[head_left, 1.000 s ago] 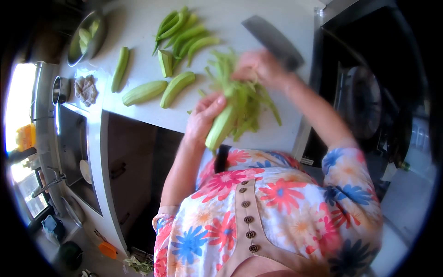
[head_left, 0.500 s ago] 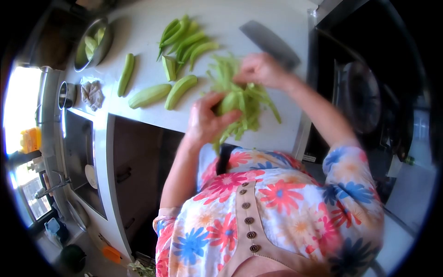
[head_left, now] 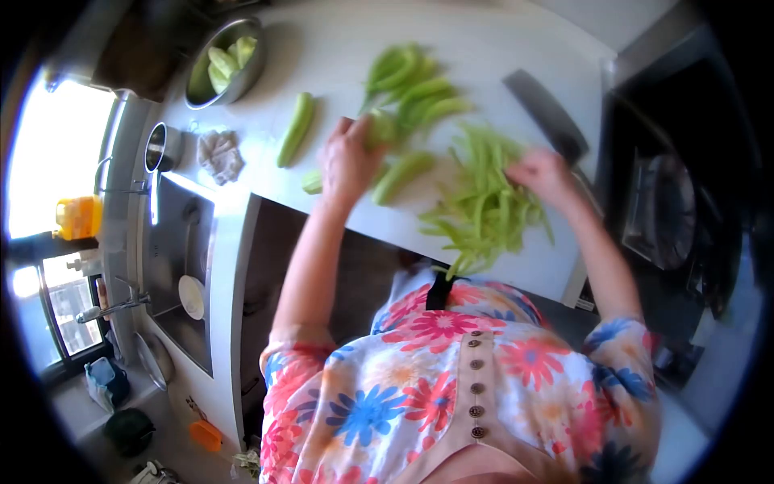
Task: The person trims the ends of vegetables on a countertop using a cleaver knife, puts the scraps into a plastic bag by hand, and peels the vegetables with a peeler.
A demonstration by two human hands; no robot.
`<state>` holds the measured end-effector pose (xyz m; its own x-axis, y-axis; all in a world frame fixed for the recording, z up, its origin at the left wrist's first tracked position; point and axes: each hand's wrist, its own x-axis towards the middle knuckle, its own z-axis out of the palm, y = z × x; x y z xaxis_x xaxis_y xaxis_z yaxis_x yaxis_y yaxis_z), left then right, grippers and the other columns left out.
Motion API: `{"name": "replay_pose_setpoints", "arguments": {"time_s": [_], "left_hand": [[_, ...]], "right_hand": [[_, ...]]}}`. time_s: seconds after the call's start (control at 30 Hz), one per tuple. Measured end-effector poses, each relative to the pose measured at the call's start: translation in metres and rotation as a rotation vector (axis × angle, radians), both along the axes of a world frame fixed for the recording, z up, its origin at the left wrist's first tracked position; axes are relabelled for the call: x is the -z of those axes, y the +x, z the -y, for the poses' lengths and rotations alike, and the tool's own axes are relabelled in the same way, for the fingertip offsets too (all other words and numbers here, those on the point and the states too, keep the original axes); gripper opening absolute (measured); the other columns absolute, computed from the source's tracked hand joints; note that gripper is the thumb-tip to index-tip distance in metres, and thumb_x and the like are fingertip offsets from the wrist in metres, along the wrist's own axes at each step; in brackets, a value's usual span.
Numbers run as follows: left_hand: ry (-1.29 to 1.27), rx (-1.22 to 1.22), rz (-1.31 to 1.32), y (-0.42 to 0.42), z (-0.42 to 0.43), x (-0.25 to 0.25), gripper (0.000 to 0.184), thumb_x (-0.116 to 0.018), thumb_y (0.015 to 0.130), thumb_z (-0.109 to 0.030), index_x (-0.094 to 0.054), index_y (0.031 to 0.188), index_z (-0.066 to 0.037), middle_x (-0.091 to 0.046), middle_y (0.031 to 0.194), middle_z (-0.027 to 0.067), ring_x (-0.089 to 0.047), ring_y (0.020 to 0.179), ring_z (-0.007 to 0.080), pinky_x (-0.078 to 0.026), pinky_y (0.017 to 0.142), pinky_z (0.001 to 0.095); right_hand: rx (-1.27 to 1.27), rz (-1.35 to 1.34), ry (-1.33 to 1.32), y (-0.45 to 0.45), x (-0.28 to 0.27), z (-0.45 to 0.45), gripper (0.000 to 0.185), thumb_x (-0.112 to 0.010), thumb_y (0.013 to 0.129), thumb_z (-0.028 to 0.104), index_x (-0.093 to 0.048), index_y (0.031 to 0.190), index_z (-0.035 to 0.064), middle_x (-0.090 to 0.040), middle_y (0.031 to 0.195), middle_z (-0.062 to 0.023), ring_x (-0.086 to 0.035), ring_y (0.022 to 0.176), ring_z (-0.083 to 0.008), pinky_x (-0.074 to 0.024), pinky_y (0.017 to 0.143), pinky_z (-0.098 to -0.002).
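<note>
My left hand (head_left: 348, 161) is closed around a pale green gourd piece (head_left: 382, 129), blurred and partly behind the fingers. Below that hand, a larger pale gourd (head_left: 312, 182) shows only one end. Another gourd piece (head_left: 405, 177) lies just right of it. My right hand (head_left: 542, 174) has its fingers pinched together at the right edge of a loose pile of green peelings (head_left: 488, 206), apparently on a few strips. A wide-bladed cleaver (head_left: 548, 114) lies flat behind my right hand. Several green peppers (head_left: 411, 85) sit at the back of the counter.
On the left are a metal bowl (head_left: 193, 93) with pale gourd pieces, a long gourd (head_left: 296, 129), a small metal cup (head_left: 160, 148) and a crumpled plastic bag (head_left: 218, 156). The sink (head_left: 173, 274) is beyond the counter's left edge; a stove (head_left: 665, 210) stands right.
My left hand has left the peelings and moved left with a gourd piece. My right hand has shifted to the pile's right edge. The whole view has swung left.
</note>
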<state>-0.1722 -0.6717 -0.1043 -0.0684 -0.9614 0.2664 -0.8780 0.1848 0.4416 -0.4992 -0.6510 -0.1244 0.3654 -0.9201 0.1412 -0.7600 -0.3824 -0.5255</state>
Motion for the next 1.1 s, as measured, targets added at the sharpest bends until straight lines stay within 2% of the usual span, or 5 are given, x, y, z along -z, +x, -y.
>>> {"name": "replay_pose_setpoints", "arguments": {"time_s": [0.3,0.37,0.5,0.63,1.1], "left_hand": [[0.201,-0.032,0.373,0.061,0.066,0.040,0.034,-0.067,0.075,-0.024,-0.063,0.107,-0.014,-0.058,0.107,0.0137,-0.057,0.098,0.0278,-0.048,0.080,0.0376],[-0.087,0.008,0.129,0.061,0.051,0.023,0.023,-0.065,0.076,-0.020,-0.066,0.098,-0.013,-0.063,0.093,0.0126,-0.061,0.087,0.0262,-0.051,0.073,0.0368],[0.170,0.297,-0.200,0.030,-0.011,0.010,0.011,-0.067,0.077,-0.014,-0.067,0.084,-0.005,-0.064,0.072,0.0082,-0.061,0.058,0.0167,-0.049,0.057,0.0279],[0.426,0.664,-0.008,-0.025,-0.087,0.033,0.041,-0.076,0.067,-0.034,-0.060,0.095,-0.008,-0.064,0.078,0.0100,-0.064,0.070,0.0267,-0.051,0.061,0.0371],[0.247,0.411,-0.041,-0.103,-0.059,0.013,0.023,-0.068,0.075,-0.023,-0.062,0.090,-0.007,-0.061,0.076,0.0097,-0.062,0.069,0.0289,-0.049,0.061,0.0405]], "right_hand": [[0.203,-0.115,0.026,0.007,-0.004,-0.018,0.040,-0.067,0.080,0.035,-0.057,0.057,0.0043,-0.052,0.056,-0.0110,-0.051,0.053,-0.0293,-0.0383,0.050,-0.0389],[0.232,-0.050,0.034,0.013,-0.018,-0.026,0.041,-0.065,0.081,0.037,-0.058,0.057,0.0041,-0.052,0.056,-0.0112,-0.052,0.054,-0.0295,-0.0384,0.050,-0.0392],[0.316,-0.064,0.208,0.007,-0.014,-0.036,0.041,-0.062,0.083,0.042,-0.064,0.062,0.0057,-0.053,0.055,-0.0113,-0.052,0.053,-0.0271,-0.0376,0.050,-0.0359],[0.317,0.045,0.271,0.003,-0.014,-0.048,0.044,-0.058,0.085,0.046,-0.067,0.067,0.0070,-0.055,0.056,-0.0108,-0.054,0.054,-0.0242,-0.0390,0.053,-0.0344],[0.323,0.117,0.066,-0.011,-0.003,-0.058,0.016,-0.059,0.085,0.022,-0.064,0.089,0.0078,-0.062,0.081,-0.0076,-0.058,0.077,-0.0274,-0.0455,0.066,-0.0377]]}}
